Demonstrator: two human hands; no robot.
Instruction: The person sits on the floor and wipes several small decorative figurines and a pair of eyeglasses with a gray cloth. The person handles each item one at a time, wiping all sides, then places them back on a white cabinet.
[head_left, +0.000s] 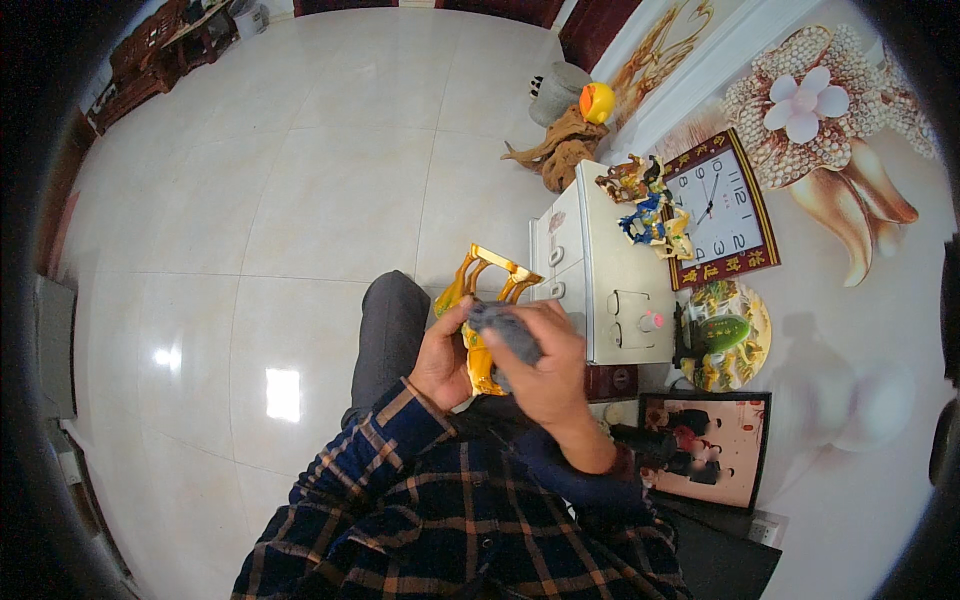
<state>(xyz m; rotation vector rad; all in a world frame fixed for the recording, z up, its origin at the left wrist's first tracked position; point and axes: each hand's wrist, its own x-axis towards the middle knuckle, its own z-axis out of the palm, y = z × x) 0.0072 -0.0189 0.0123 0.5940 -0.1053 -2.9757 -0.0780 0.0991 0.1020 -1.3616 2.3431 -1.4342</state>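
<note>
A glossy yellow and gold figurine (486, 363), with several legs and a cream base bar, lies on its side between my hands above my lap. My left hand (444, 361) holds its body from the left, thumb near the top. In my right hand (546, 358) is a dark grey cloth (511, 334), pressed against the figurine; the cloth and fingers hide part of its body. Right of my hands stands a white cabinet (626, 279) bearing small horse figurines (639, 196), a pair of glasses (616, 312) and a small pink-topped item (651, 322).
Against the right wall lean a square clock (724, 206), a round decorative plate (754, 337) and a framed photo (705, 450). Driftwood (566, 150), a grey stone-like stool (559, 94) and a yellow duck figure (598, 103) stand beyond the cabinet. A wooden bench (139, 64) is far left.
</note>
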